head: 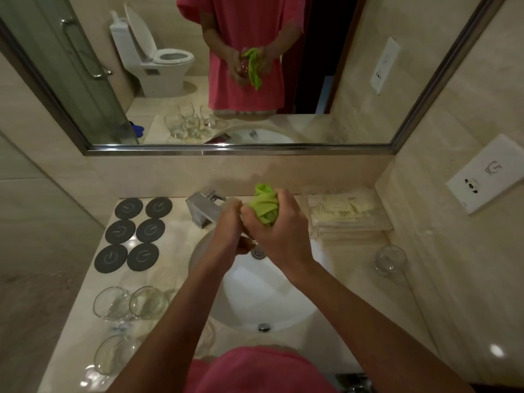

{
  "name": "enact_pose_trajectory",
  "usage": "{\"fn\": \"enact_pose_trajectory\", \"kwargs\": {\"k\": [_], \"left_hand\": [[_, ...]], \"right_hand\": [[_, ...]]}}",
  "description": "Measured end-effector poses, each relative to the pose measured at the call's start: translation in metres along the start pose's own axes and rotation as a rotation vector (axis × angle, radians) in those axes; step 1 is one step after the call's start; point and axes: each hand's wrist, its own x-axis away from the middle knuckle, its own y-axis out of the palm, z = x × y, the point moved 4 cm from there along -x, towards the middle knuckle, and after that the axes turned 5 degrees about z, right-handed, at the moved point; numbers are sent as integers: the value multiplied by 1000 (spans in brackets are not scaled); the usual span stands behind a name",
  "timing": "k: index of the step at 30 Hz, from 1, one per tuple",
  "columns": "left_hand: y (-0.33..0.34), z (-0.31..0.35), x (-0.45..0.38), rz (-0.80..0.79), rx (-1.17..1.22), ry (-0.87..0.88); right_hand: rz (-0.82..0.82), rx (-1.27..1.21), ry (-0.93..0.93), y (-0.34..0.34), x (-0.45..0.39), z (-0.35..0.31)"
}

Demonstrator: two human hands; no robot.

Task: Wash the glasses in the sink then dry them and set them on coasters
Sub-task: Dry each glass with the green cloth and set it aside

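Above the sink (263, 296), I hold both hands together. My right hand (279, 231) is clenched around a bunched green cloth (265, 204). My left hand (229, 226) is closed against it; what it grips I cannot tell. Six dark coasters (133, 234) lie bare on the surface (181, 222) at left, three glasses (130, 303) near them. One glass (390, 260) stands right.

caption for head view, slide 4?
Both hands work a green cloth above the sink; six coasters sit bare.

A wall mirror (198, 80) hangs above the chrome faucet (202, 207); a socket plate (486, 174) is mounted on the right wall.
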Motion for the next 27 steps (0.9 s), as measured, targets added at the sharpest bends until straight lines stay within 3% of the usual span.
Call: {"fn": "enact_pose_trajectory", "kwargs": {"k": [2, 5, 7, 9, 11, 15, 19, 23, 27], "left_hand": [[-3, -1, 2, -109, 92, -170], [-7, -3, 5, -233, 93, -252], [-6, -4, 9, -277, 83, -290], [-6, -4, 12, -260, 77, -284], [-6, -4, 10, -185, 20, -221], [-6, 1, 8, -15, -160, -19], [-5, 9, 17, 138, -238, 407], [-5, 27, 30, 148, -373, 781], [-5, 48, 35, 73, -516, 900]], "right_hand": [[-19, 36, -245, 1, -1, 3], [-90, -27, -582, -2, -3, 10], [-114, -60, -680, -7, -6, 19], [-85, -103, -663, -8, -5, 23], [-30, -145, -500, -6, 0, 23], [13, -203, 32, 2, 4, 21], [-132, -247, 334, -2, -8, 11], [-309, -410, 667, -3, -22, 11], [-439, -569, 937, -1, -21, 16]]}}
